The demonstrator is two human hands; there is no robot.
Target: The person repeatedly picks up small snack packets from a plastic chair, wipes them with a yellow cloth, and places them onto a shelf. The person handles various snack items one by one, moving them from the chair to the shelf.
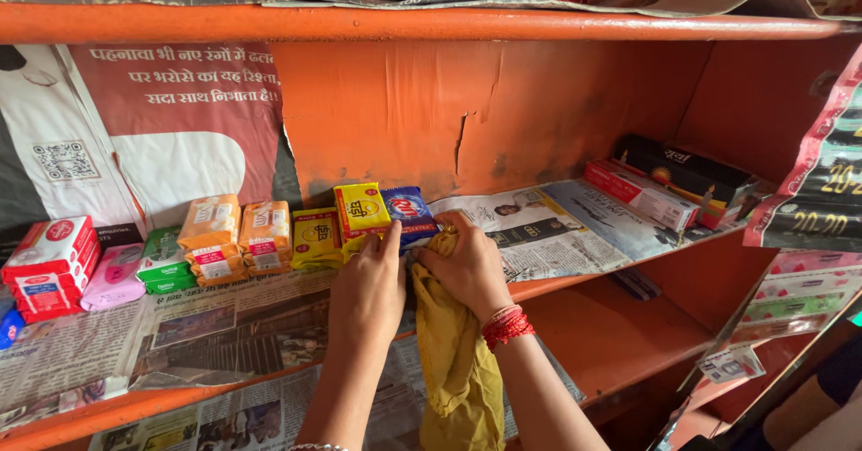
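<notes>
We had both hands on the orange shelf (377,23), which was lined with newspaper (224,325). Our left hand (368,289) reached toward 12 o'clock, its fingers (388,240) curled against the bottom edge of a yellow packet (361,208) standing upright in the row. Whether those fingers truly gripped the packet or only pressed on it, we could not tell. Our right hand (467,271), with a red thread band (507,327) at the wrist, had its fingers closed around a bunched yellow cloth (453,361), which hung down toward 6 o'clock over the shelf's front edge. The right hand sat just beside a blue packet (409,213), at about 11 o'clock from it, touching or nearly so.

At 9 o'clock from the yellow packet stood another yellow packet (316,235), then 2 stacks of orange packets (238,235), green packets (163,258), a pink packet (112,276) and red and white boxes (49,267). At 2 o'clock lay long boxes (669,186) against the side wall.
</notes>
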